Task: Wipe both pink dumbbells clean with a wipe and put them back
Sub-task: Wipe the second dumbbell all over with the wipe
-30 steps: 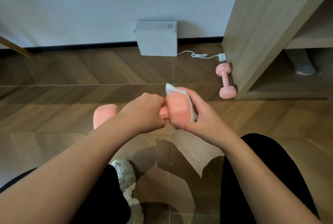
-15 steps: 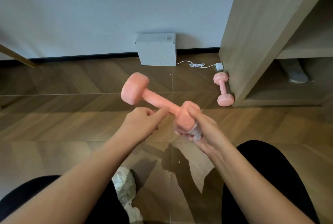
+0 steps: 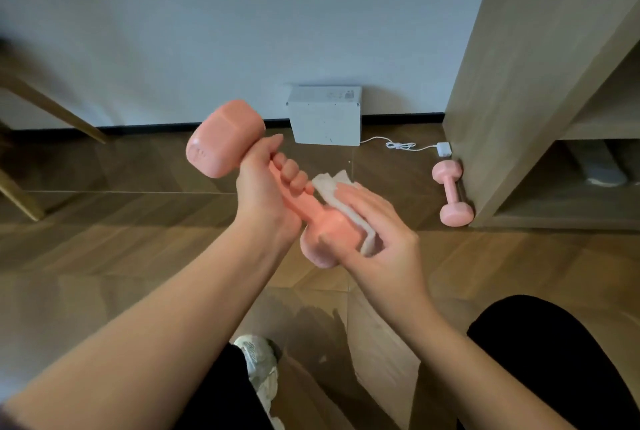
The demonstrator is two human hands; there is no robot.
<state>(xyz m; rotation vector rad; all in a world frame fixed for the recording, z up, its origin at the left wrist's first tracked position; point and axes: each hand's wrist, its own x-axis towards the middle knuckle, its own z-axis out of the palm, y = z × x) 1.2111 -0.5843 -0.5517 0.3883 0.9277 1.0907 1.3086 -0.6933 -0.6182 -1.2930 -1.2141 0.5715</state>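
A pink dumbbell [image 3: 221, 137] is held up in the air, tilted with one head up at the left and the other head down near the middle. My left hand [image 3: 268, 187] grips its bar. My right hand [image 3: 375, 229] wraps a white wipe [image 3: 341, 192] round the lower head, with fingers over the wipe and thumb under the head. A second pink dumbbell [image 3: 452, 192] lies on the wooden floor at the right, against the foot of the wooden cabinet [image 3: 512, 83].
A grey-white box [image 3: 325, 116] stands against the wall, with a white cable and plug [image 3: 443, 148] running right to the cabinet. A wooden furniture leg [image 3: 52, 107] slants at the far left. My white shoe [image 3: 259, 364] and black-clad knees are below.
The dumbbell has swung more upright, its left head rising. My left hand now grips the bar fully. The wipe has shifted up onto the top of the lower head.
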